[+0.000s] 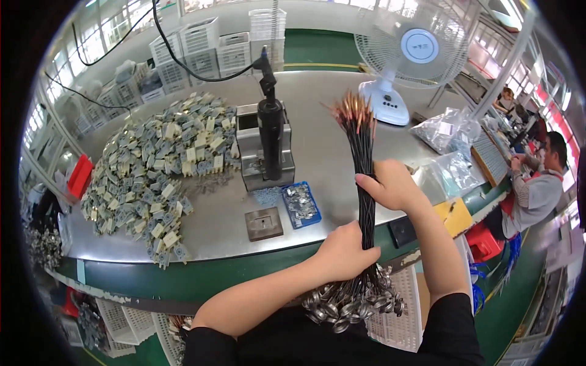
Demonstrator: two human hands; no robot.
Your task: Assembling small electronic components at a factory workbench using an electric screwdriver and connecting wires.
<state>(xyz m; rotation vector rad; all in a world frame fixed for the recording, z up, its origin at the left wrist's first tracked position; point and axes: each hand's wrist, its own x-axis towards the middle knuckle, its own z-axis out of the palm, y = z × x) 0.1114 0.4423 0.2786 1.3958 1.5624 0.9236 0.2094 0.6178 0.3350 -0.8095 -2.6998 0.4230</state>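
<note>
A thick bundle of black wires [367, 222] stands nearly upright in front of me, over the table's near edge. Copper-coloured ends fan out at its top, and a cluster of round silver metal parts [348, 304] hangs from its bottom. My left hand [347, 253] is closed around the lower part of the bundle, just above the metal parts. Higher up, about mid-length, my right hand [390, 186] grips the same wires, its thumb lying across them. Left of the bundle, a blue tray [317, 215] holds small metal pieces, beside a square metal block [264, 224].
A black powered screwdriver [271, 137] stands in a metal fixture [250, 166]. A large heap of grey and cream plastic parts [146, 177] covers the table's left. At right are a white fan [387, 105], plastic bags [448, 130], a yellow sheet [453, 213] and a seated co-worker [537, 189].
</note>
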